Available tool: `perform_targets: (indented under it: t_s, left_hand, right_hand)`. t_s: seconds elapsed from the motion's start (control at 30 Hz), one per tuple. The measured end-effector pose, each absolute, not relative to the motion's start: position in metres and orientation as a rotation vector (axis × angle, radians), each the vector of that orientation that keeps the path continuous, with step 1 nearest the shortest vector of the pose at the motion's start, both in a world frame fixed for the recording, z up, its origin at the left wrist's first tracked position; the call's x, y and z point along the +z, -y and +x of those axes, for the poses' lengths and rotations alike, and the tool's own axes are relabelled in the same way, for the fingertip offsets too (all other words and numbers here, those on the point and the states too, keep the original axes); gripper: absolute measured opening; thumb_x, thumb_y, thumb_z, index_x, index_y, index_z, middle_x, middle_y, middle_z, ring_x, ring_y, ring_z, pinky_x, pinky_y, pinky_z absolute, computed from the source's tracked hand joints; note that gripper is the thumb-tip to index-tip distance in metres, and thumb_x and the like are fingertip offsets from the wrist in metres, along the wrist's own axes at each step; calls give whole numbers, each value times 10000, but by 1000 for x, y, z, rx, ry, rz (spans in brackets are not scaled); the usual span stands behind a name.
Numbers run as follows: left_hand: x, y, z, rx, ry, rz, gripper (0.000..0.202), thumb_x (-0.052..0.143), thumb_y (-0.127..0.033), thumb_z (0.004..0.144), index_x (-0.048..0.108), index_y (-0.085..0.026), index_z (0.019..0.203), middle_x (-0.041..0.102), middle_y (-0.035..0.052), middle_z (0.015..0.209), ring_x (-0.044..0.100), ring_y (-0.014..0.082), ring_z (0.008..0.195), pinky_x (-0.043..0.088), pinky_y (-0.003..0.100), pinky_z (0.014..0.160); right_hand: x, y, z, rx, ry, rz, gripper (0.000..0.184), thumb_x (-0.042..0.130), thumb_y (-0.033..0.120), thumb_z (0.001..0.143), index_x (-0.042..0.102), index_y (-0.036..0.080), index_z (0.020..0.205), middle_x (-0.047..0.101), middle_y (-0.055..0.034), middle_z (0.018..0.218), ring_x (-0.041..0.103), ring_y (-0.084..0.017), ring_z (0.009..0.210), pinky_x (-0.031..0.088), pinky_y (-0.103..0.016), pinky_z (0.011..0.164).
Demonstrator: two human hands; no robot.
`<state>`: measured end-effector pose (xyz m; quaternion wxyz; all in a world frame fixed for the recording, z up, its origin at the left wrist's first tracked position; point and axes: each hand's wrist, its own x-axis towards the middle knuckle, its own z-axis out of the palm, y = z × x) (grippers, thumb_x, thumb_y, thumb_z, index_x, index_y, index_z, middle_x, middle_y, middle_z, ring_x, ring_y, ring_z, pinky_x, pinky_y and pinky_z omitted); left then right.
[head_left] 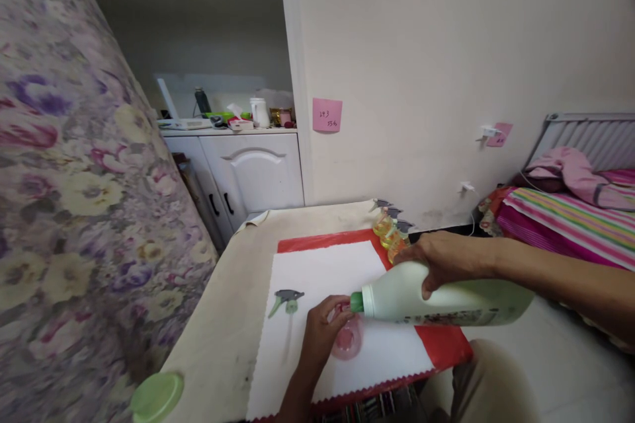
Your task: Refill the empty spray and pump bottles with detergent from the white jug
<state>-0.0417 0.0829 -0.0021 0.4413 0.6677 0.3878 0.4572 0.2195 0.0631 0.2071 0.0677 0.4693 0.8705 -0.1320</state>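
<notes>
My right hand (441,259) is wrapped over a big pale-green bottle (446,303), tipped on its side with its green neck pointing left. The neck sits over a small clear pink bottle (347,338) that my left hand (322,334) grips on the white sheet (317,271). A grey-green spray head (284,301) lies on the sheet to the left of that hand, apart from it. A pale green cap (157,396) rests at the table's near left corner.
Three yellow spray bottles (391,230) stand at the far right edge of the red mat (446,347). A flowered cloth (59,211) hangs at left, a white cabinet (253,168) stands behind, and a striped bed (570,218) is at right.
</notes>
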Motion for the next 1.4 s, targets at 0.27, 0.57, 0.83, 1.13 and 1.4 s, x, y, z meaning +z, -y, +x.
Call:
perform_targets:
  t_s: [0.27,0.57,0.83,1.13,1.4]
  left_hand:
    - [0,-83,-42,1132,-963,1667,191,647,-225,743,726,-210,917,742,43,921,655,243,901,482,318,825]
    - [-2,-83,-42,1122,-962,1664,186,655,-237,753,722,-210,924,745,44,940,659,241,920,482,316,838]
    - [-2,-83,-43,1112,-969,1670,179,658,-227,757,722,-211,923,741,41,935,654,240,917,471,312,838]
    - [-1,-83,-43,1107,-960,1654,187,669,-218,751,719,-213,931,739,36,941,652,233,921,467,298,835]
    - [-1,-84,-42,1107,-962,1658,180,669,-238,755,722,-209,924,739,43,940,650,237,924,466,311,844]
  right_hand:
    - [207,-64,220,-387,-2613,1432,553,780,323,618,637,279,1150,747,-39,906,670,-266,830,439,-308,661]
    - [208,-63,219,-375,-2615,1425,470,777,328,619,671,252,1072,745,-52,923,665,-268,833,437,-310,668]
    - [206,-64,221,-381,-2621,1432,415,781,329,615,679,247,1009,744,-50,911,672,-268,828,432,-307,650]
    - [208,-63,221,-385,-2621,1415,528,768,330,630,638,263,1137,741,-50,923,670,-267,836,428,-305,650]
    - [212,-62,217,-405,-2590,1436,529,769,314,627,647,247,1138,744,-51,897,667,-258,805,434,-297,643]
